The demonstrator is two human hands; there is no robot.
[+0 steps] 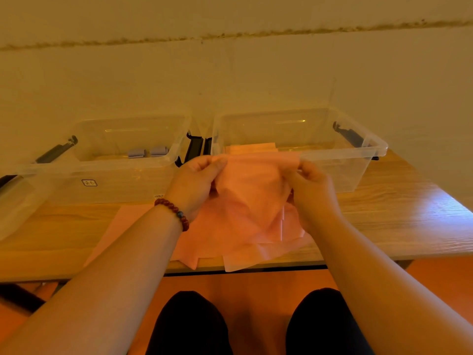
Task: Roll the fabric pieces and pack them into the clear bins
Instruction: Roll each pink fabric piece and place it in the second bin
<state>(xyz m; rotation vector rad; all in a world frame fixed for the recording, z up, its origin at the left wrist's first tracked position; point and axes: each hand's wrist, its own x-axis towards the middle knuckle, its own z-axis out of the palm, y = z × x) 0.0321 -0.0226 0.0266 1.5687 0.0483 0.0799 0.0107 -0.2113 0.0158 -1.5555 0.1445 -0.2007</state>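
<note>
A pink fabric piece (252, 185) hangs lifted above the table, stretched by its top edge. My left hand (195, 183) pinches its left corner and my right hand (311, 185) pinches its right corner. More pink fabric (222, 242) lies flat on the table under it, reaching over the front edge. Two clear bins stand behind. The left bin (102, 175) holds two grey fabric rolls (148, 151). The right bin (358, 160) holds flat pink fabric (252, 147) at its bottom.
The wooden table (399, 221) stands against a plain wall. Black latch handles (195, 148) sit between the bins and at their outer ends. Part of another clear bin (12, 198) shows at the far left. My knees are below the table edge.
</note>
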